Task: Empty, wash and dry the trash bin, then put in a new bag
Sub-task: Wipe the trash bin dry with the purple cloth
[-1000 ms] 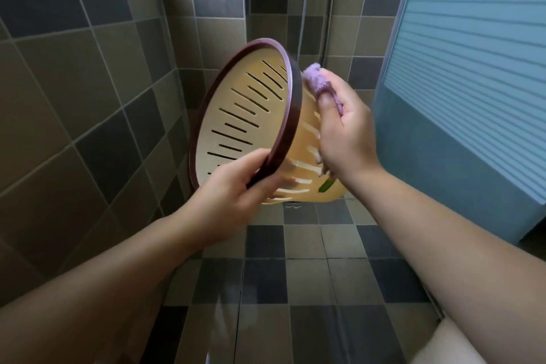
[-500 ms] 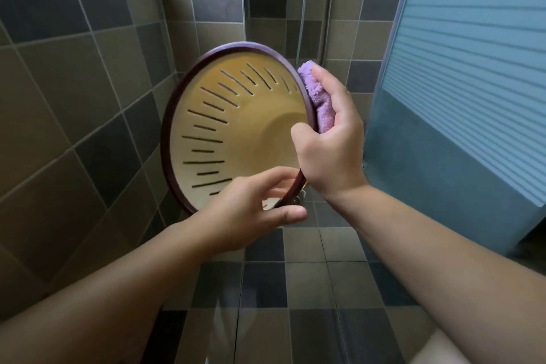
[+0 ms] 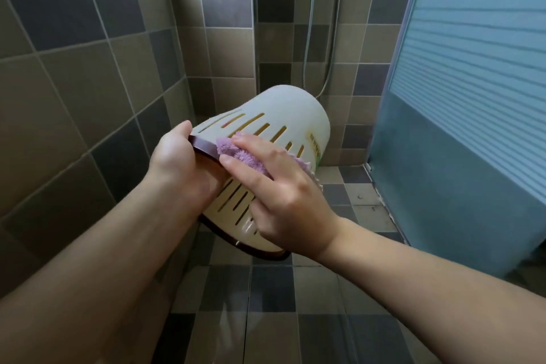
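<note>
I hold a cream plastic trash bin (image 3: 283, 115) with slotted sides and a dark brown rim in mid-air, its bottom pointing away from me and its opening toward me. My left hand (image 3: 180, 168) grips the brown rim at the upper left. My right hand (image 3: 283, 201) lies over the bin's outer wall and presses a purple fluffy cloth (image 3: 236, 154) against it near the rim. The cloth's far end shows past my knuckles. The inside of the bin is hidden.
I stand in a tiled shower corner. A tiled wall (image 3: 74, 83) rises close on the left, a frosted glass door (image 3: 472, 83) on the right. A shower hose (image 3: 326, 74) hangs on the back wall. Checkered floor tiles (image 3: 266, 304) lie below.
The bin has been turned over: its opening faced me and to the left before, now its bottom points away. My right hand with the cloth moved from the rim's right edge onto the outer wall.
</note>
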